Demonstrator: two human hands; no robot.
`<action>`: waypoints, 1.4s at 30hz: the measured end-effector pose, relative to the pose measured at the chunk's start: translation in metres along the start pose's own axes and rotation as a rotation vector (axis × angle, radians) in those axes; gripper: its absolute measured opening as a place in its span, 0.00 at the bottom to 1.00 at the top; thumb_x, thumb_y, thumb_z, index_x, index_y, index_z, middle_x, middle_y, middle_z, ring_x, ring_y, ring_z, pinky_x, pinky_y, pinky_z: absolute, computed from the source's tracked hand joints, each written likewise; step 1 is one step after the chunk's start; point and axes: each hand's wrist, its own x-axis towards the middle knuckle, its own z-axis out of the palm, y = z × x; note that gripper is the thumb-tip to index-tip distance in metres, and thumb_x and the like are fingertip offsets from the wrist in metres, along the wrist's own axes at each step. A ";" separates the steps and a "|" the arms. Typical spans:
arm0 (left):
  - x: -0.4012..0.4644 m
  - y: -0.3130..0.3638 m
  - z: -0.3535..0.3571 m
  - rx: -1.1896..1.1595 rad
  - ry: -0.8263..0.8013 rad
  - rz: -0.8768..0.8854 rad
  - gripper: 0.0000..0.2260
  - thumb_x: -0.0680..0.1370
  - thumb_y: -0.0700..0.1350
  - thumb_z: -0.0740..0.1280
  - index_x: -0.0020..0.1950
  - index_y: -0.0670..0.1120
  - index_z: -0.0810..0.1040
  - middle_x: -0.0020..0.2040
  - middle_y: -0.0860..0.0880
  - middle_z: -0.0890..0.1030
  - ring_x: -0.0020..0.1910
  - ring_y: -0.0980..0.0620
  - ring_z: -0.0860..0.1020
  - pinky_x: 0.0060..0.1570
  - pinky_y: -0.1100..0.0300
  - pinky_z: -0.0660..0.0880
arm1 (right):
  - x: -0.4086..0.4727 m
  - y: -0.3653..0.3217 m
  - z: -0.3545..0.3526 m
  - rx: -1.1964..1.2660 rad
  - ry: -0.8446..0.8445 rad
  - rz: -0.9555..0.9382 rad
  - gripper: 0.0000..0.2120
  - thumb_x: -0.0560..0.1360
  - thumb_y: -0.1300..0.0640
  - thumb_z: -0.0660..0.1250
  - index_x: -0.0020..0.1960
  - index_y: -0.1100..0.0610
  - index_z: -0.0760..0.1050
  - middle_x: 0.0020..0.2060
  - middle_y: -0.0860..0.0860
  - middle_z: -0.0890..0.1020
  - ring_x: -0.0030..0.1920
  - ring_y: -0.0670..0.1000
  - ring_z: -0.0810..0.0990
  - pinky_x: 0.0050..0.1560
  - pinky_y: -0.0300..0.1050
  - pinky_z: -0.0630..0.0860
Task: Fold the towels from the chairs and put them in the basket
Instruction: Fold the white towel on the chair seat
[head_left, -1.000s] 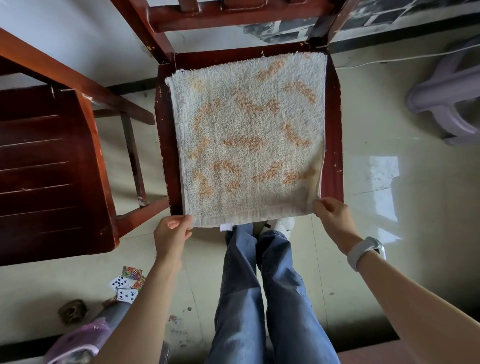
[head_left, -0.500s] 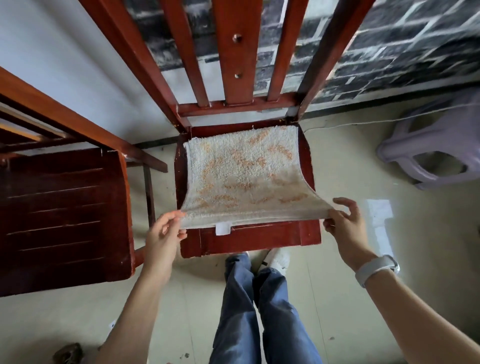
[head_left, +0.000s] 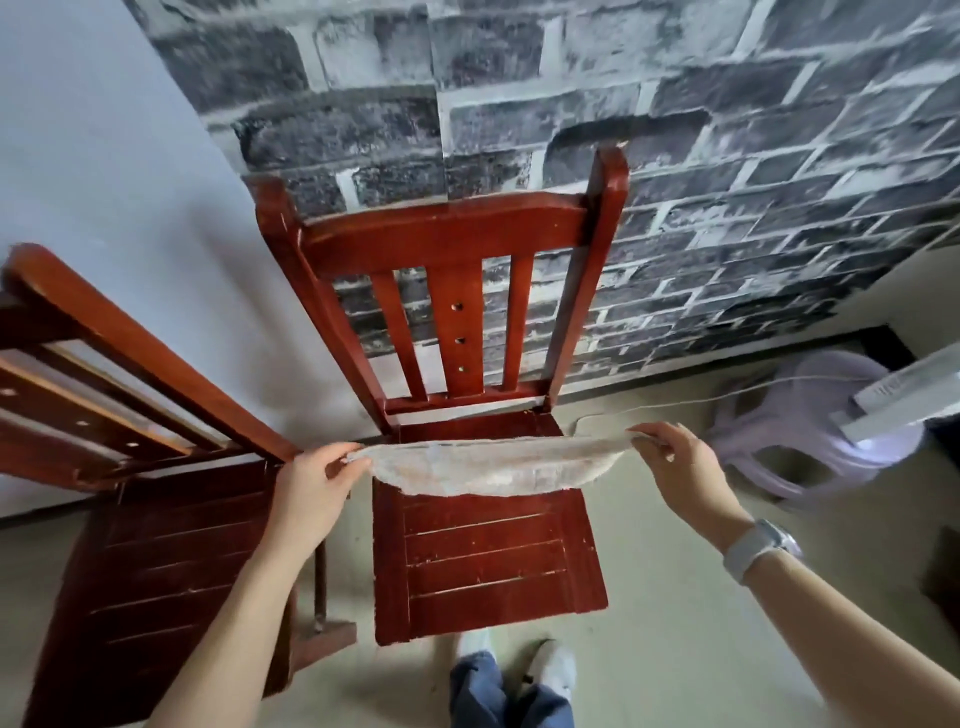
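Nearest the camera, blue trouser legs (head_left: 511, 693) and white shoes (head_left: 553, 665) stand on the pale floor (head_left: 675, 649), just in front of the chair (head_left: 483, 561). Both forearms reach forward from the lower corners, the right one wearing a pale wristband (head_left: 756, 551). The left hand (head_left: 311, 491) pinches one end of the towel (head_left: 488, 465) between thumb and curled fingers (head_left: 337, 457), and the right hand (head_left: 680, 467) pinches the other end the same way, so the fingers on each side are closed on cloth. The towel hangs stretched between the two hands, sagging in the middle, above the back part of the red slatted seat (whether its low edge touches the wood I cannot tell). The front of the seat lies bare below it. To the left, a second chair (head_left: 156, 571) of the same red wood stands close by, its backrest leaning across the left edge of the view. To the right, past the right hand, a pale purple stool (head_left: 810, 447) sits on the floor with a thin white cord (head_left: 675, 405) running toward it. Beyond the seat rises the chair's slatted backrest, and behind that a dark brick-pattern wall (head_left: 623, 130), meeting a plain white wall (head_left: 104, 182) on the left.
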 end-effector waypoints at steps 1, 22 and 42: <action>-0.001 0.008 -0.007 0.037 0.031 0.038 0.09 0.72 0.38 0.71 0.51 0.38 0.82 0.45 0.45 0.79 0.44 0.48 0.76 0.45 0.64 0.66 | -0.001 -0.005 -0.008 -0.029 0.019 -0.029 0.07 0.73 0.66 0.66 0.50 0.64 0.80 0.42 0.58 0.78 0.40 0.54 0.75 0.42 0.35 0.65; -0.014 0.105 -0.090 -0.110 0.053 0.235 0.07 0.73 0.40 0.70 0.43 0.52 0.77 0.41 0.55 0.79 0.42 0.57 0.77 0.39 0.70 0.68 | 0.001 -0.078 -0.121 -0.187 0.213 -0.489 0.05 0.70 0.69 0.68 0.46 0.65 0.78 0.39 0.55 0.77 0.39 0.52 0.76 0.42 0.41 0.73; -0.009 0.129 -0.108 0.012 0.124 0.382 0.06 0.68 0.42 0.74 0.36 0.50 0.78 0.36 0.57 0.78 0.38 0.57 0.75 0.37 0.68 0.68 | 0.003 -0.087 -0.155 -0.405 0.112 -0.604 0.06 0.73 0.65 0.68 0.49 0.66 0.79 0.43 0.58 0.80 0.43 0.60 0.80 0.45 0.52 0.78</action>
